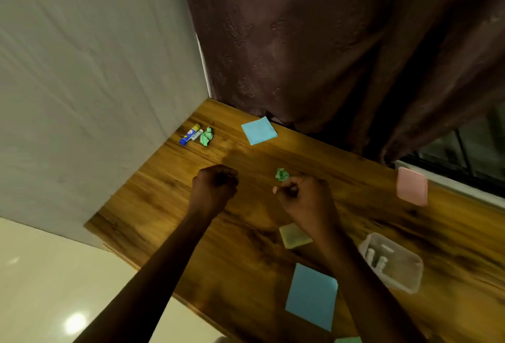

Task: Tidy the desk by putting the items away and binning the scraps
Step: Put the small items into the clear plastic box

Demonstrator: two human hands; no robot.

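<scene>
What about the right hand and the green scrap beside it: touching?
Cannot tell. Head view: the green scrap borders the knuckles of the right hand without a visible gap, but the hand's height is unclear.

Wooden desk [164, 200]: glue stick [190, 135], small white tube [197, 135] and green crumpled scrap [207, 137] in the far left corner; blue pad [259, 130] at the far edge; second green scrap [282, 174] mid-desk; pink pad [412, 190] far right; yellow pad [293, 236], clear tray [393, 263] and blue sheet [311, 296] toward the near edge

Both forearms reached from 6 o'clock toward 12. The left hand [214, 187] was balled in a fist; the right hand [303, 196], at its 3 o'clock, curled likewise.
</scene>
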